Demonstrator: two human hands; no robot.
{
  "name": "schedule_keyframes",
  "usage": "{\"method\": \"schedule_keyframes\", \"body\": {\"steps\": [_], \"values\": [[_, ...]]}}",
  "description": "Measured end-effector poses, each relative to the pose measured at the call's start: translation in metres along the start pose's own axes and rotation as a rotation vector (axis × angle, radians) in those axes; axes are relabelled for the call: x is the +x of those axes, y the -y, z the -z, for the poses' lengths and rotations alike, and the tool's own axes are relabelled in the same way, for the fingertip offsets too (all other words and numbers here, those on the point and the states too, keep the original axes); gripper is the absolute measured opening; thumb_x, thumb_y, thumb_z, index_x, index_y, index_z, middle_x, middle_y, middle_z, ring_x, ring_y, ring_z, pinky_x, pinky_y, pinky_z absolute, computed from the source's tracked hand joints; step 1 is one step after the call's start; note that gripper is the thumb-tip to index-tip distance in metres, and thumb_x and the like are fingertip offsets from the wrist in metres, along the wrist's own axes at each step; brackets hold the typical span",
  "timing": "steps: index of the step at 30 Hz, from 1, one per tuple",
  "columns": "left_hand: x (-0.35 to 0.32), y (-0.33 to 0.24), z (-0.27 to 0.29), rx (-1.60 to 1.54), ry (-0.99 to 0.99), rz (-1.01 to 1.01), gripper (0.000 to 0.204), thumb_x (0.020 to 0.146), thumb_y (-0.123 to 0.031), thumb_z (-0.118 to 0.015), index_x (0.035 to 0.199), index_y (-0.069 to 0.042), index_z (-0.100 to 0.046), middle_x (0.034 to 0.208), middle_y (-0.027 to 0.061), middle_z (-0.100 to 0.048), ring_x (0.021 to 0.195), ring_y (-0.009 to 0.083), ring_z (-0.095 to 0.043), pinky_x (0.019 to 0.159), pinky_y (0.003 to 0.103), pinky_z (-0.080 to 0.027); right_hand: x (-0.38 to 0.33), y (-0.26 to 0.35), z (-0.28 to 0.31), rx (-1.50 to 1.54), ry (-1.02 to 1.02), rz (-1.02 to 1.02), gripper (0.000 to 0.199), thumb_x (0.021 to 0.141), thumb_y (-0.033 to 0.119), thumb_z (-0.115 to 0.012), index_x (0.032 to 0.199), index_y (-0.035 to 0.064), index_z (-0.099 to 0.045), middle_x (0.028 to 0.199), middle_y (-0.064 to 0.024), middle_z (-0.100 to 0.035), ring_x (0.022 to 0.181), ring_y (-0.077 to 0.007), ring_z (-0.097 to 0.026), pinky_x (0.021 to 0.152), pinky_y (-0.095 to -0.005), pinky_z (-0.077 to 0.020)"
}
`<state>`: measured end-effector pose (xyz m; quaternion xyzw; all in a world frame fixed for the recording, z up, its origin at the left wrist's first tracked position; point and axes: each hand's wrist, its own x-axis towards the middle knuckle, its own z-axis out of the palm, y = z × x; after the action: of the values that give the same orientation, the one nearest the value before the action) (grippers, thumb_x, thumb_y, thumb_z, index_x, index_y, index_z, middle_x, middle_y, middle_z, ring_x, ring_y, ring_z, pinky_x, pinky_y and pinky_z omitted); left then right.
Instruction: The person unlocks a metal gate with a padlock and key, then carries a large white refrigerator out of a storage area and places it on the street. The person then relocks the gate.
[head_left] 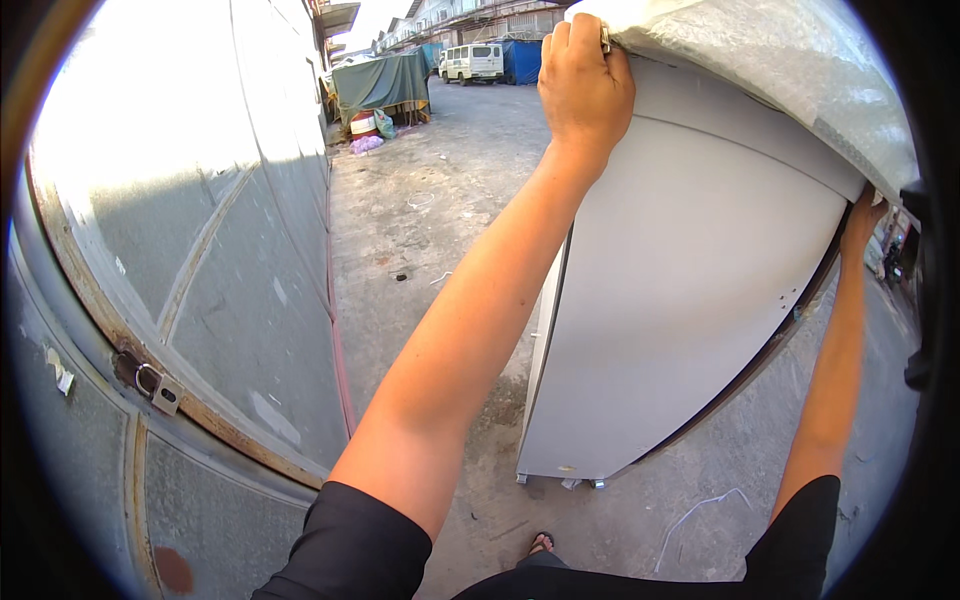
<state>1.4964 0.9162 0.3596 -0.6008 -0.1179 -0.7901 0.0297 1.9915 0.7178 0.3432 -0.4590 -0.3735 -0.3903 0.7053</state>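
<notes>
A tall grey appliance [690,270], which looks like a refrigerator, stands upright in front of me with small feet at its base. Clear bubble wrap [790,60] drapes over its top and hangs toward me. My left hand [588,85] is raised to the top left corner, its fingers closed around the wrap's edge. Over at the top right edge, my right hand [864,218] is closed at the wrap's lower border, with its fingers partly hidden.
To my left runs a metal gate [230,290] with a padlock [160,388]. A green tarp [382,82] covers a stall farther back, near a white van [472,63] and a blue tarp [522,62]. A white cord [690,515] lies on the concrete near my foot [541,543].
</notes>
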Motion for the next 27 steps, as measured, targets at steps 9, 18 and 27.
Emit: {"method": "schedule_keyframes", "body": {"steps": [9, 18, 27], "values": [[-0.009, 0.118, -0.069, -0.006, 0.006, 0.012, 0.015, 0.094, -0.006, -0.050, 0.102, 0.001, -0.060, 0.094, 0.0166, -0.065, 0.092, 0.0393, -0.062, 0.081, 0.049, -0.048, -0.024, -0.066, -0.125, 0.157, 0.031, -0.163, 0.073, 0.105, 0.044, -0.058, 0.158, 0.0064, -0.023, 0.157, -0.0184, -0.040, 0.145, -0.0287, -0.038, 0.119, -0.0396, -0.0270], [-0.006, 0.267, -0.200, 0.066, -0.079, -0.061, 0.018, 0.095, -0.009, -0.050, 0.087, 0.006, -0.057, 0.081, 0.0248, -0.062, 0.074, 0.0415, -0.060, 0.071, 0.049, -0.045, -0.016, -0.158, -0.281, 0.468, 0.055, -0.333, 0.061, 0.105, 0.027, -0.057, 0.154, 0.0054, -0.027, 0.158, -0.0148, -0.040, 0.144, -0.0246, -0.037, 0.120, -0.0399, -0.0273], [-0.015, 0.435, -0.318, 0.061, -0.035, 0.051, 0.018, 0.095, -0.012, -0.050, 0.101, 0.000, -0.061, 0.090, 0.0240, -0.066, 0.084, 0.0448, -0.065, 0.078, 0.051, -0.049, -0.011, -0.292, -0.460, 0.198, -0.023, -0.246, 0.066, 0.102, 0.037, -0.051, 0.154, 0.0034, -0.028, 0.154, -0.0247, -0.043, 0.142, -0.0379, -0.041, 0.117, -0.0445, -0.0309]]}}
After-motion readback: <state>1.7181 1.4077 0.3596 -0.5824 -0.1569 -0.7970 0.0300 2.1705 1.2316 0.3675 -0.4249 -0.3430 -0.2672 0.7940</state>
